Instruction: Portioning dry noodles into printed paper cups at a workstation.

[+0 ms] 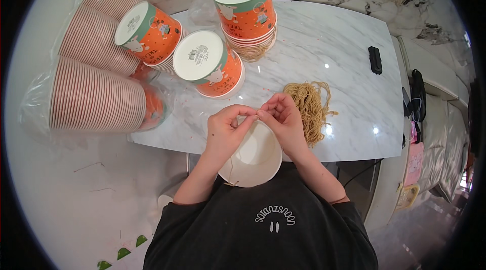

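Observation:
A white paper bucket (248, 166) stands mouth up at the near table edge, close against my body. A thin tan string (232, 168) hangs inside it, with a small knot or loop at the near rim, and leads up toward my left hand (224, 130). That hand pinches thumb and forefinger together above the bucket's far rim. My right hand (283, 120) pinches at the same spot, its fingertips meeting those of the left. The string's end between the fingertips is mostly hidden. Just right of my right hand lies a loose bundle of tan strings (310, 108).
Orange-and-green printed buckets stand upside down: a single bucket (220, 75), a stack (248, 22) behind it, and another stack (162, 34) to the left. Plastic-wrapped bucket stacks (96, 98) fill the far left. A black object (375, 60) lies on the marble-patterned table (349, 113).

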Demonstrator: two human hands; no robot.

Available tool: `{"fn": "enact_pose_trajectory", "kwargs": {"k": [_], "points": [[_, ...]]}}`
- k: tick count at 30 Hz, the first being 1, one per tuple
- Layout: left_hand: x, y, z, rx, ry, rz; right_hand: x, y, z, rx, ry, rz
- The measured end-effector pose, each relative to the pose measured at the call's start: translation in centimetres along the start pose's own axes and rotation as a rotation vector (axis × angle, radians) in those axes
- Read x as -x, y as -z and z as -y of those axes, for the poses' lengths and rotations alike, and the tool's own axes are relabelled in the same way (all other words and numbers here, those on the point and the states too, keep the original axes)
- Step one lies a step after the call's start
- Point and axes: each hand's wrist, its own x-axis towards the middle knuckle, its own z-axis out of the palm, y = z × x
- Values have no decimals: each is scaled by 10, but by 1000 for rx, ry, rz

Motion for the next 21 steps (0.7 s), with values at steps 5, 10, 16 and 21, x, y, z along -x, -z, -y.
{"fn": "enact_pose_trajectory", "kwargs": {"k": [5,10,16,21], "points": [[0,-1,-2,-13,11,7,0,0,-4,-18,36,-4],[-1,-1,-3,-63,-7,-19,3,-1,0,45,52,-4],[-3,2,2,-95,17,-22,2,4,3,258,134,79],[-7,10,-3,-93,-9,63,1,7,1,243,90,70]]}}
